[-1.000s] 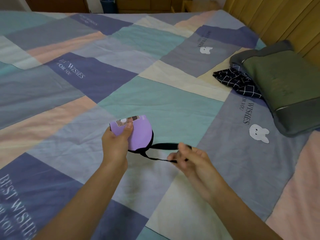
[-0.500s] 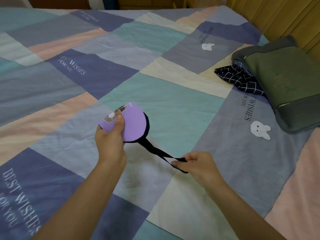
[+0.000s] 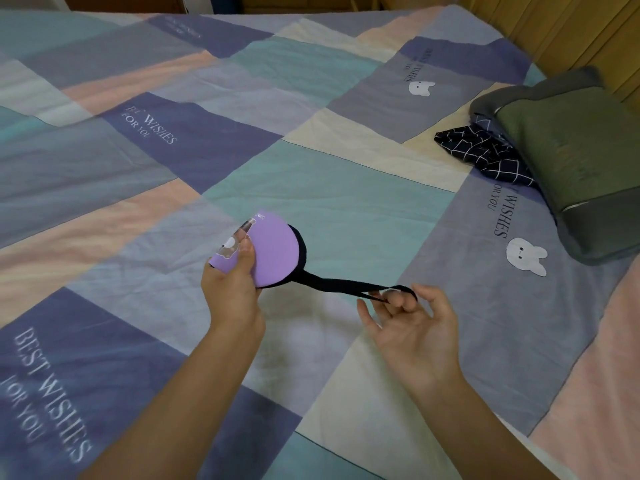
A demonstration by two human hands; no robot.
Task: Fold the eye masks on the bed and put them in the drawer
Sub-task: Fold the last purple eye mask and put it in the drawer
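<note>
Two bare hands work above the patchwork bed [image 3: 346, 202]. The left hand [image 3: 232, 289] grips a folded purple eye mask [image 3: 273, 252], thumb pressed on its printed front and fingers curled behind, holding it up off the cover. From the mask's black edge a black elastic strap [image 3: 346, 285] stretches to the right. The right hand [image 3: 412, 327] is palm up with the loop of the strap hooked round its curled fingers, while the thumb and the little finger are spread. Well apart, near the wooden headboard [image 3: 571, 32], a green and grey pillow [image 3: 575, 161] lies partly over a dark checked cloth [image 3: 481, 154].
</note>
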